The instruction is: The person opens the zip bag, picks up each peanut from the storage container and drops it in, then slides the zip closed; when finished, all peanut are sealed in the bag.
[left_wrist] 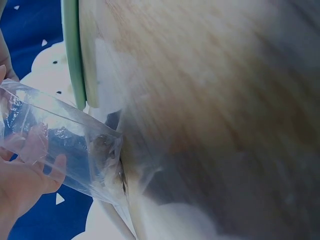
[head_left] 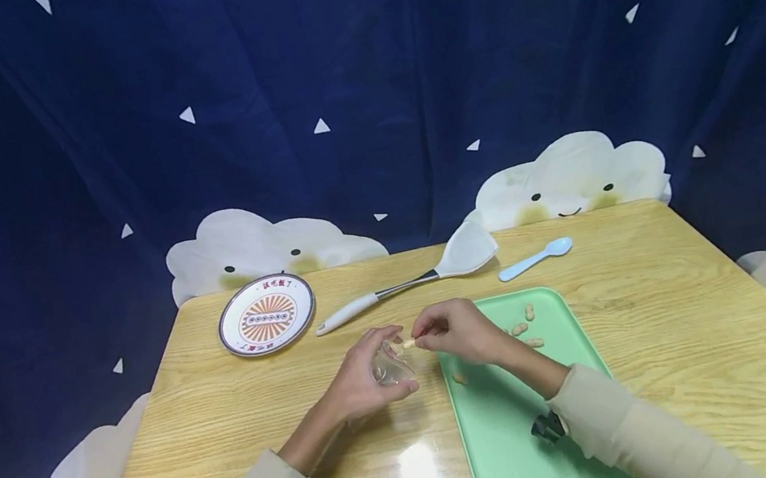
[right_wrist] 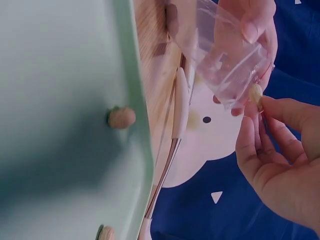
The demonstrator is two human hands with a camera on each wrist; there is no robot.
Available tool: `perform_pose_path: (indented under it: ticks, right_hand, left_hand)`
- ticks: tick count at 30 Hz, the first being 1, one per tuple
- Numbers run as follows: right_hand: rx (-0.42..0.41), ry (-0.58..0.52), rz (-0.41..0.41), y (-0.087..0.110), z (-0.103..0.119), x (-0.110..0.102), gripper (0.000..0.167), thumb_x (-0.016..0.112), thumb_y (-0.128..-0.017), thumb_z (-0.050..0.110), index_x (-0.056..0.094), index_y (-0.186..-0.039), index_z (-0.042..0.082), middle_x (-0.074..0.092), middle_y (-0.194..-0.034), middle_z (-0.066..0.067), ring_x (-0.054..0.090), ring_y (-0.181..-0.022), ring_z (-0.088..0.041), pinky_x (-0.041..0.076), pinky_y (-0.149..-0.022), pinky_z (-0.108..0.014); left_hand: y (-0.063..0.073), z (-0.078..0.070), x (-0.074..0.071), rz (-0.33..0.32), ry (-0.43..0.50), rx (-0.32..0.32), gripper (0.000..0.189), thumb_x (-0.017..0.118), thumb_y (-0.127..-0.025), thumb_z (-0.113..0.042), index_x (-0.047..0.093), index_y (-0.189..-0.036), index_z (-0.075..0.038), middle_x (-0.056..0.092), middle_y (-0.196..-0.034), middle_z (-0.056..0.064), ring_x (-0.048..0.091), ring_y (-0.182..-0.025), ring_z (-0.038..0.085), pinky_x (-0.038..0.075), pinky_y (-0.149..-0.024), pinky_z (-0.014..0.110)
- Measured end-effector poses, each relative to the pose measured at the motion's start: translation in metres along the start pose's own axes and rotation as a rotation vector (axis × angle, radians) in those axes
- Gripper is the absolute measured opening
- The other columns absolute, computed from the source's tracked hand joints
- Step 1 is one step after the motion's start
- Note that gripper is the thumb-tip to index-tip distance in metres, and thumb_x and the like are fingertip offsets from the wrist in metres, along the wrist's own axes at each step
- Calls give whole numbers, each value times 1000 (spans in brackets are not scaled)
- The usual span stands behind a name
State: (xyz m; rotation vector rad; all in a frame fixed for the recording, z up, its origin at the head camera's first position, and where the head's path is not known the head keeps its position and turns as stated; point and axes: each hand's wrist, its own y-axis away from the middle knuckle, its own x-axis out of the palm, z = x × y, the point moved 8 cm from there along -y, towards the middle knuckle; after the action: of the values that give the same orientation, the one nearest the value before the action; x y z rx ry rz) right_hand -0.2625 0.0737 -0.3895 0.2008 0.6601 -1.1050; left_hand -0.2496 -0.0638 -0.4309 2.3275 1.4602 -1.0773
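My left hand (head_left: pixel 365 375) holds a clear plastic bag (left_wrist: pixel 65 135) with its fingers and thumb curled round the upper part. The bag's lower end hangs down close to the table. Pinched between the thumb and fingertips of my right hand (head_left: pixel 461 331) is a peanut (right_wrist: pixel 256 95), right at the bag's mouth. More unshelled peanuts (head_left: pixel 520 329) lie in the far part of the green tray (head_left: pixel 495 457), below and beside my right hand. A single peanut (right_wrist: pixel 121 118) sits apart near the tray's left edge.
A round plate (head_left: pixel 236 340) with an orange pattern stands at the back left of the wooden table (head_left: pixel 679 325). Behind the hands lies a white spatula (head_left: pixel 464 251), its handle pointing left. A light blue spoon (head_left: pixel 535 259) lies beyond the tray. Dark curtain (head_left: pixel 350 41) hangs behind.
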Motion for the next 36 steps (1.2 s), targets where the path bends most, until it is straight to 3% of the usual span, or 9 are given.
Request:
perform_pose_path:
  ticks: [5,12,20,30,36]
  right_hand:
    - [-21,-21,2,-2,3,8,4,72,-82,10,71,-82,6,70,-77,-5,60,-68,-4,52,-62,-18]
    - [-21,-43,68,0,5,10,10,69,-85,13,73,-90,5,72,-85,-4,63,-74,-3,54,-67,-19]
    - [0,-40,20,6,-9,-21,12,68,-86,13,72,-93,4,72,-90,-8,66,-80,-10,54,-71,-20]
    - [84,60,-23,19,-48,-52,8,71,-83,13,73,-91,10,72,-88,-5,66,-79,-12,53,-70,-21]
    - [111,153,-22,21,-68,-65,10,71,-82,9,72,-89,3,72,-82,-6,62,-72,-10,50,-65,-23]
  left_hand:
    - [1,0,0,2,2,0,78,79,-70,-32,46,-137,-11,56,-128,8,52,-120,24,42,-103,47]
    - [1,-1,1,-4,-6,8,77,79,-69,-32,47,-136,-10,56,-129,7,53,-120,24,43,-102,46]
    - [0,-1,2,9,-15,7,80,78,-70,-36,45,-138,-10,57,-127,9,53,-120,23,43,-102,47]
    - [1,-1,2,7,-27,-9,80,79,-69,-36,45,-138,-12,57,-128,7,52,-121,24,42,-103,47]
    - [0,-1,1,8,-34,-7,82,79,-69,-37,44,-138,-10,57,-128,8,52,-121,25,41,-104,49]
